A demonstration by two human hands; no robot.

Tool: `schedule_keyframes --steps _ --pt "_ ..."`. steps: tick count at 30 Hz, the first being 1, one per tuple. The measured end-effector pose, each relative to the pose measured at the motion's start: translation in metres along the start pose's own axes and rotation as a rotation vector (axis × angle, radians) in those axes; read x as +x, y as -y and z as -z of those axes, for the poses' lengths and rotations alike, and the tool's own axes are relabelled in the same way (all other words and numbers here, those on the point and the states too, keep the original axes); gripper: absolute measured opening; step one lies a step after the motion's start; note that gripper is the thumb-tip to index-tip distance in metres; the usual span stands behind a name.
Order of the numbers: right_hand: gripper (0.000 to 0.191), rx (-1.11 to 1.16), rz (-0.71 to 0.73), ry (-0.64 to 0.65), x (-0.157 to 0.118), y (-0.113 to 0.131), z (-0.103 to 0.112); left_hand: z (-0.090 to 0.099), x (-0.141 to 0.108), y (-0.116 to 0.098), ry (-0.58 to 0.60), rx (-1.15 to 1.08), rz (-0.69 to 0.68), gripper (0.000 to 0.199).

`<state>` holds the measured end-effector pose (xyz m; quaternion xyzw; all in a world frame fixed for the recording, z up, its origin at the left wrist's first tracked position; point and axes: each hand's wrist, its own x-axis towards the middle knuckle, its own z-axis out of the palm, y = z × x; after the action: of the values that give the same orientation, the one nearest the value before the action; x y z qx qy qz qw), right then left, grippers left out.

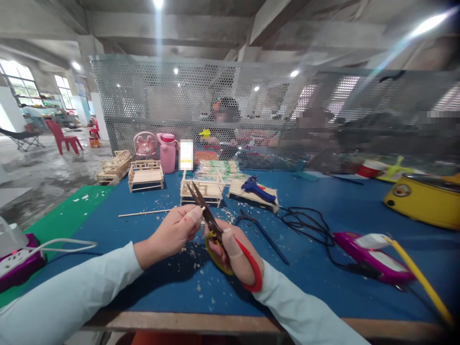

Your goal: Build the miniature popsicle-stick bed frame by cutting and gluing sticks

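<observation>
In my right hand (232,249) is a pair of scissors (206,211) with red and yellow handles, its dark blades pointing up and left, slightly apart. My left hand (174,230) pinches a small pale stick piece (203,208) beside the blades. Just beyond the hands stands a small wooden frame (204,190), like a miniature bench. A blue glue gun (258,189) lies on a flat wooden piece (239,191) to its right. To the left, a long thin stick (143,212) lies on the blue table (143,282).
More miniature benches (145,175) stand at the back left, near a pink bottle (167,153). Blue-handled pliers (269,239) lie right of my hands. Cables run to a purple power strip (377,261). A yellow pot (424,201) sits far right. Behind is a perforated screen (143,100).
</observation>
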<state>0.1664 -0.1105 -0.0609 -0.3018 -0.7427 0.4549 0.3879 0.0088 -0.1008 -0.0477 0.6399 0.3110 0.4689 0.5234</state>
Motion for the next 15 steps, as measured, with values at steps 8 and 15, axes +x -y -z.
schedule_keyframes --steps 8,15 --pt "0.058 -0.103 0.101 -0.034 0.007 0.002 0.001 0.000 0.000 0.003 -0.023 0.079 -0.004 0.047" --pt "0.042 -0.471 -0.199 -0.403 -0.041 0.018 0.051 0.002 -0.002 0.024 0.086 0.340 0.025 0.042"
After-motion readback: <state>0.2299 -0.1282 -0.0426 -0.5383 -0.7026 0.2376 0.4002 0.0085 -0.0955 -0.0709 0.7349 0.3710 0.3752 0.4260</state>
